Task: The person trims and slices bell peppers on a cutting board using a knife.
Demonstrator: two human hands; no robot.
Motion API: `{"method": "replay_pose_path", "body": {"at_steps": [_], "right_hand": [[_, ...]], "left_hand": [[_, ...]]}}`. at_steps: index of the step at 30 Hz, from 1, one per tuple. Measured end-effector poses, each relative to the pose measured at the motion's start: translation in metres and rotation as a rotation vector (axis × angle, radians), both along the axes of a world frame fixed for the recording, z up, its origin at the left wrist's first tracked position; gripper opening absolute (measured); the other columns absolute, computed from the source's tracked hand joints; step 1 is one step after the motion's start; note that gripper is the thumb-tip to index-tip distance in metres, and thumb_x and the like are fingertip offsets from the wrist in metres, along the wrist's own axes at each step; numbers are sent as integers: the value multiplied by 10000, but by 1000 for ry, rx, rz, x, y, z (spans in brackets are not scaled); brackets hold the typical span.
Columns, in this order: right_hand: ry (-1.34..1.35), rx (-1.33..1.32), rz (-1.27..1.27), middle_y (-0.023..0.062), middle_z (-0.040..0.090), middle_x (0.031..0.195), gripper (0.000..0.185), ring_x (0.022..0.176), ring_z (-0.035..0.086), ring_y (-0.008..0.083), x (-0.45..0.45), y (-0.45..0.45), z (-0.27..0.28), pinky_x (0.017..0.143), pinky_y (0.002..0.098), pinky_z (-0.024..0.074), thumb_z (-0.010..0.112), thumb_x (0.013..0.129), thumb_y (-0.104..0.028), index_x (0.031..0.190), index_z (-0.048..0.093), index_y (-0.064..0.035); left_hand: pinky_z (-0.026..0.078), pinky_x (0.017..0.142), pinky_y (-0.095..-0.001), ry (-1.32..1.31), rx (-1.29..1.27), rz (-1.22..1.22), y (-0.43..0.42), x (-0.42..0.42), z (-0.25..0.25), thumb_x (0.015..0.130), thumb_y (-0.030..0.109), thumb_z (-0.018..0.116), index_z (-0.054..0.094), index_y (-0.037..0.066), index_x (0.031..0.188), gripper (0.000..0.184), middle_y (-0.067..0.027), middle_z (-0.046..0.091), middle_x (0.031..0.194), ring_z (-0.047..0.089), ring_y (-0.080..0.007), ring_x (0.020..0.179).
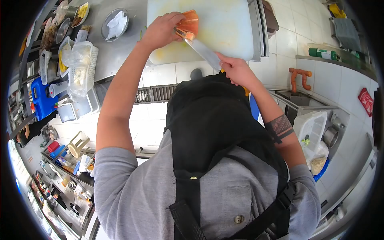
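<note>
An orange-pink piece of food (191,23), perhaps fish, lies near the middle of the white cutting board (228,24). My left hand (163,30) is closed on its left side, the fingers bent over its edge. In my right hand (237,71), at the board's front edge, is the handle of a knife (205,53). The blade points up and left, and its tip touches the lower end of the piece, close to my left fingertips.
Left of the board, a metal bowl (115,25) with white paper or plastic stands on the steel counter (105,60). Farther left are a white basket (93,66) with bags and a blue container (43,99). A sink area is at the right.
</note>
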State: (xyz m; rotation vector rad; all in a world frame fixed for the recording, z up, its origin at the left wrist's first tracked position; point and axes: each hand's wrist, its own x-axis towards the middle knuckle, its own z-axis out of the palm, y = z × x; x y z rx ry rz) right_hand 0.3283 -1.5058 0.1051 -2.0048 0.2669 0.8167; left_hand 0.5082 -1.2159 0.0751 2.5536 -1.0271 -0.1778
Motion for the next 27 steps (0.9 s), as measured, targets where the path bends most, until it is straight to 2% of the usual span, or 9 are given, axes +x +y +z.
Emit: {"method": "replay_pose_path", "body": {"at_steps": [3,6,8,12,15,17,20,21,27], "right_hand": [[-56,-19,11,78,650,737,491,481,578,142,3,3,-1,467,326,528,528,1107,-218,1590,572,-296],[-39,-54,27,120,691,781,476,551,634,199,8,7,2,567,373,571,535,1102,-213,1571,589,-270],[-200,-62,93,157,728,860,467,665,684,260,7,9,-14,708,410,596,536,1101,-219,1563,591,-262],[-333,-90,116,191,741,945,459,758,695,307,9,17,-25,826,429,587,534,1103,-237,1559,585,-259],[-241,-89,124,150,735,902,473,672,681,254,13,18,-7,711,398,597,524,1109,-252,1577,571,-292],[36,-23,57,79,692,807,479,591,653,182,18,18,9,584,356,578,512,1113,-255,1583,574,-323],[19,-16,62,34,633,751,493,525,612,124,21,13,12,490,308,540,498,1114,-252,1594,568,-344],[17,-19,63,34,633,751,493,525,612,124,23,11,14,490,308,540,498,1114,-252,1594,568,-344],[111,66,46,70,637,763,510,490,582,133,33,-1,20,475,300,535,504,1108,-265,1614,550,-306]], "left_hand": [[524,1116,-444,0,-19,-24,0,-1,3,731,209,946,579,155,1467,824,-31,592,1512,615,-322,1320],[524,1128,-436,41,-70,-24,-1,0,3,718,199,951,565,152,1494,869,-44,577,1530,595,-329,1357],[526,1131,-434,110,-57,-1,-1,-1,9,715,181,948,558,150,1508,884,-49,569,1538,589,-331,1368],[526,1141,-422,196,27,30,5,-9,5,715,129,930,541,143,1541,913,-64,544,1562,578,-325,1386],[524,1147,-433,162,-8,32,8,-13,3,727,121,915,576,179,1532,875,-65,533,1576,558,-328,1406],[519,1153,-440,74,-18,35,5,-21,7,742,112,898,617,197,1502,814,-59,536,1576,551,-334,1406],[512,1160,-452,-142,-2,-73,1,-31,14,776,85,855,694,231,1436,695,-47,541,1576,547,-338,1395],[510,1161,-456,-266,23,-185,0,-32,15,795,68,830,729,247,1401,639,-40,544,1575,550,-336,1383],[524,1070,-437,-351,-60,-162,11,-45,-14,818,21,778,766,192,1313,524,-34,645,1425,601,-292,1276]]}}
